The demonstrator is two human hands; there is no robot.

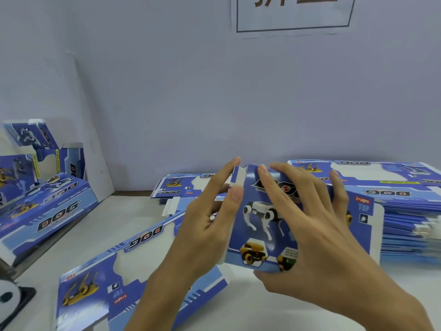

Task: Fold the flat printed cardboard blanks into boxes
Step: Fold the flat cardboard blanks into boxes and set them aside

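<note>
Both hands grip one half-formed blue printed cardboard box [262, 225] above the white table [114, 225]: left hand [205, 232] pinching its end flap, right hand [317, 235] clasping its face. Folded boxes [47, 211] lie left; a tall stack of flat blanks [405, 211] remains.

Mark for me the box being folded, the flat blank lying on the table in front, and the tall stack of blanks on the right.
box [260, 225]: head view, robot-dog picture on its front panel.
flat blank [100, 278]: head view, its blue printed face.
stack of blanks [405, 230]: head view, layered side edges.
</note>
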